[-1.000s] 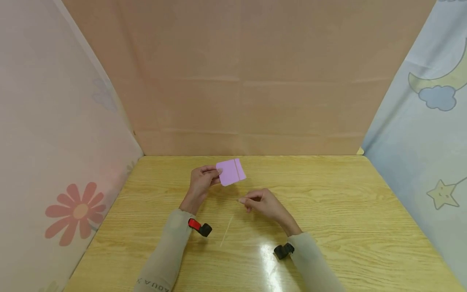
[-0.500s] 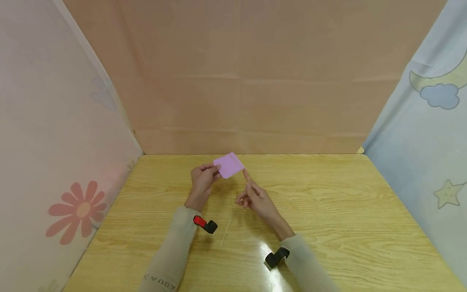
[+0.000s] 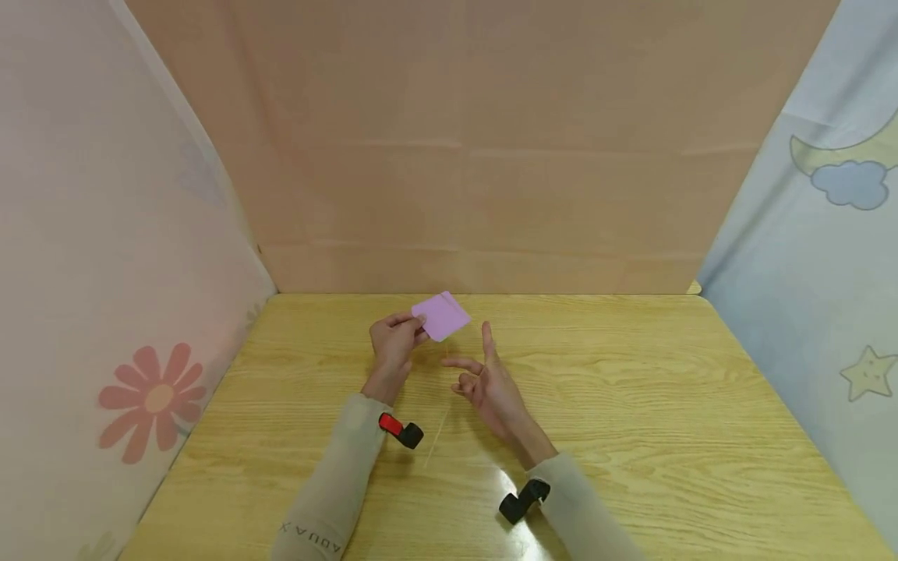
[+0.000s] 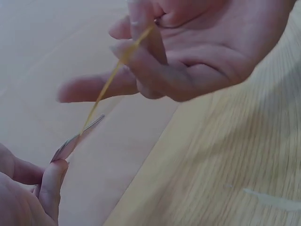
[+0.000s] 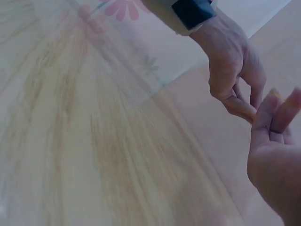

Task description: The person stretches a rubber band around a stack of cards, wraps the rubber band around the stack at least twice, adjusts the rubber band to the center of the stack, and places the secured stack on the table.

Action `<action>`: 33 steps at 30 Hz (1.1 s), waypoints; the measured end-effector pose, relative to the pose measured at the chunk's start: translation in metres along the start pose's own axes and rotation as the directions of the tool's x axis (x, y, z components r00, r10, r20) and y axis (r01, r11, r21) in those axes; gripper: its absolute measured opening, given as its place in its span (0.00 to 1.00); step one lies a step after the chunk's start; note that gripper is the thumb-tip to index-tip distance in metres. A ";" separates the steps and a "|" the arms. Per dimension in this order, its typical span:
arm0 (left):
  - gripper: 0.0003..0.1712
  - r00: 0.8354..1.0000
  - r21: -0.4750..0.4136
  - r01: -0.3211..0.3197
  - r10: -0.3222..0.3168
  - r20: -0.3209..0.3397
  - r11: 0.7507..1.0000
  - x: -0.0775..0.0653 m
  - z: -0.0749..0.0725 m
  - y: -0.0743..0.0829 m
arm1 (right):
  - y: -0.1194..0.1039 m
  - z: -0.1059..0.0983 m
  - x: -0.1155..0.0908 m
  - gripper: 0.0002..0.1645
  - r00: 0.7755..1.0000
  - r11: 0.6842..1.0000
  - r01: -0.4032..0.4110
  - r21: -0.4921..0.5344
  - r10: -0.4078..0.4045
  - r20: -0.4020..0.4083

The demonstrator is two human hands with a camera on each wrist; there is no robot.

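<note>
A thin stack of square purple paper sheets is held at its left edge by my left hand, thumb on top. The left wrist view shows the stack edge-on, slightly bent. A yellow rubber band runs taut from the stack to my right hand. It is hooked on the thumb and a finger, which are spread apart, while the index finger points away. In the right wrist view, part of the rubber band shows at the right fingertips; the left hand hides the sheets there.
Both hands are above a wood-grain table. A thin pale streak lies on its surface below them. A plain tan curtain rises at the back, with printed cloth on both sides. Each wrist wears a small black camera.
The right hand first pinched near the sheets, then reached its index finger to their right corner. Now it has drawn back and opened out, stretching the band. The sheets have tilted and risen slightly.
</note>
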State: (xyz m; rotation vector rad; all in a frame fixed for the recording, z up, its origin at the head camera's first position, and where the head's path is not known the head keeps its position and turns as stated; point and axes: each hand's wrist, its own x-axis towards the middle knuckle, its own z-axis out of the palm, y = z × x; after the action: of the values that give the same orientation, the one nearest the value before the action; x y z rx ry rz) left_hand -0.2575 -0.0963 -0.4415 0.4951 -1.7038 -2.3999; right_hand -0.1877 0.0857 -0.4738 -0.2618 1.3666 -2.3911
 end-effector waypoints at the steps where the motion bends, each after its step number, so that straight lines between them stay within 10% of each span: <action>1: 0.05 1.000 0.002 -0.008 0.008 0.000 1.000 0.000 0.000 -0.001 | 0.000 0.001 0.000 0.37 1.000 1.000 -0.001 0.011 0.001 -0.008; 9: 0.08 0.999 0.038 -0.045 0.044 0.012 0.998 0.000 -0.004 -0.004 | 0.000 0.006 0.004 0.40 0.988 0.995 -0.021 0.098 0.035 -0.149; 18: 0.06 0.992 0.147 -0.005 -0.013 0.124 0.989 -0.007 -0.009 -0.008 | -0.005 0.000 0.009 0.37 0.925 0.996 -0.040 0.076 0.065 -0.375; 33: 0.08 0.962 0.198 -0.005 -0.049 0.267 0.980 -0.023 -0.012 -0.009 | -0.012 -0.019 0.007 0.20 0.895 0.996 -0.085 0.004 0.078 -0.439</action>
State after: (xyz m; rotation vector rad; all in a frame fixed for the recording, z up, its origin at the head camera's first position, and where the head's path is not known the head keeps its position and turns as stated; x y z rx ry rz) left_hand -0.2310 -0.0969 -0.4491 0.2158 -2.0737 -2.4182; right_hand -0.2030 0.1033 -0.4736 0.3515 1.5451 -2.4610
